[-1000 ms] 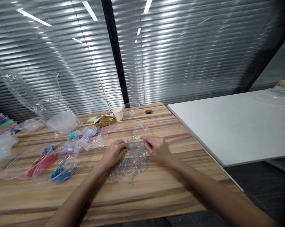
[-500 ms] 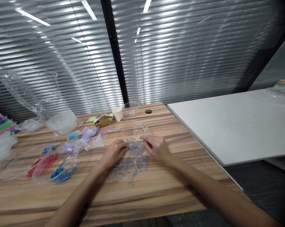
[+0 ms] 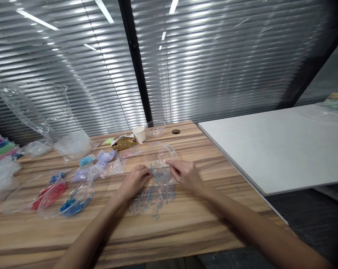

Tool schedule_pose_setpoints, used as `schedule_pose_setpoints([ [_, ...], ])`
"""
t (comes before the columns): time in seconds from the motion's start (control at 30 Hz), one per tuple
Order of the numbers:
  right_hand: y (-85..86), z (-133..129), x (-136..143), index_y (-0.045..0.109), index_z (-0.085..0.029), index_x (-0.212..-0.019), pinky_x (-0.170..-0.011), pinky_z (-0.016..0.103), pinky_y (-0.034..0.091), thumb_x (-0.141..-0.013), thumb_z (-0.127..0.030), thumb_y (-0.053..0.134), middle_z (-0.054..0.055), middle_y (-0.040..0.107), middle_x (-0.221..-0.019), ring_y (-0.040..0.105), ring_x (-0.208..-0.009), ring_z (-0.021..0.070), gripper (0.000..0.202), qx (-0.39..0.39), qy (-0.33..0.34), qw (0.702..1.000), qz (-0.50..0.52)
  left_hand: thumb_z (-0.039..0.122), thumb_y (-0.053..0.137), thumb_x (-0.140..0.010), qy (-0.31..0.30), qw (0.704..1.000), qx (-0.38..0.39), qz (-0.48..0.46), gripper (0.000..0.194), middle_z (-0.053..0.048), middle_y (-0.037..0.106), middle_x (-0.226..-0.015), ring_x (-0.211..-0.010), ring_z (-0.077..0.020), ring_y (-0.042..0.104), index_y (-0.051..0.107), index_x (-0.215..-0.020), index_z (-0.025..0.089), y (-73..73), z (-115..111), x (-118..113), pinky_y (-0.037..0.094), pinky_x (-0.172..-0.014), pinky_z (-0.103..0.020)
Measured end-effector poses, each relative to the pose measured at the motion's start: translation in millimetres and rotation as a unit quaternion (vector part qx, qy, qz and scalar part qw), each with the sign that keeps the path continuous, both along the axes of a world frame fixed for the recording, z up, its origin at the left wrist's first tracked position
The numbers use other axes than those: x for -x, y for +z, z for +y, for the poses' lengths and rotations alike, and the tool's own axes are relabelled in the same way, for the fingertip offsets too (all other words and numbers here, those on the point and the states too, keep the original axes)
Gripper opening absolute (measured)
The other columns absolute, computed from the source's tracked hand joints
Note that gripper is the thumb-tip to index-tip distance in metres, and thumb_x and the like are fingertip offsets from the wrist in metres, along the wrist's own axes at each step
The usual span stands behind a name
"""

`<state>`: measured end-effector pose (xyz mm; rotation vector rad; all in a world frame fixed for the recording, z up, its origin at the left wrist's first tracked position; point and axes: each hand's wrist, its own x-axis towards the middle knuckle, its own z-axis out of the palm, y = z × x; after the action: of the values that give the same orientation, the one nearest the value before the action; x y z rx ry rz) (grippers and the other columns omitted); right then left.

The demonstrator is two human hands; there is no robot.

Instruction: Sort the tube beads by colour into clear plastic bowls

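A round clear plastic tub (image 3: 157,148) is on the wooden table in front of me, seemingly tilted. Right before it lies a spread of small clear pieces (image 3: 154,198), too small to name. My right hand (image 3: 187,176) is closed at the tub's right side, its fingertips and thumb gripping the rim. On the other side, my left hand (image 3: 135,182) has its fingers curled together beside the pieces, near the tub's lower left edge. What those fingers pinch, if anything, is hidden.
Clear dishes with red pieces (image 3: 52,195) and blue pieces (image 3: 77,201) stand at left. Behind them are lilac bags (image 3: 105,157), a gold packet (image 3: 124,142), a paper cup (image 3: 139,135) and another clear tub (image 3: 155,129). A white table (image 3: 281,149) adjoins at right.
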<state>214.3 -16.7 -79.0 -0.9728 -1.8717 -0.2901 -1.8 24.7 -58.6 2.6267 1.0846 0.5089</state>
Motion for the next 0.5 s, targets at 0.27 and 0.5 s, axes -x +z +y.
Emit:
schedule_pose_setpoints([
  [0.27, 1.7, -0.1, -0.3, 0.061, -0.014, -0.095, -0.067, 0.022, 0.048, -0.083, -0.012, 0.045, 0.003, 0.068, -0.089, 0.064, -0.074, 0.0124, 0.020, -0.002, 0.002, 1.000, 0.001, 0.021, 0.048, -0.085, 0.001, 1.000, -0.003, 0.002, 0.013, -0.004, 0.056, -0.086, -0.085, -0.0149, 0.050, 0.059, -0.081, 0.015, -1.9, 1.4, 0.8, 0.038, -0.077, -0.025],
  [0.5, 2.6, -0.7, -0.5, 0.060, -0.014, -0.094, -0.065, 0.022, 0.047, -0.083, -0.011, 0.045, 0.002, 0.068, -0.086, 0.064, -0.074, 0.0122, 0.019, -0.010, 0.001, 1.000, 0.002, 0.022, 0.050, -0.084, 0.007, 1.000, -0.012, 0.009, 0.012, -0.004, 0.057, -0.089, -0.088, -0.0160, 0.050, 0.058, -0.091, 0.016, -1.6, 0.3, 0.4, 0.038, -0.078, -0.026],
])
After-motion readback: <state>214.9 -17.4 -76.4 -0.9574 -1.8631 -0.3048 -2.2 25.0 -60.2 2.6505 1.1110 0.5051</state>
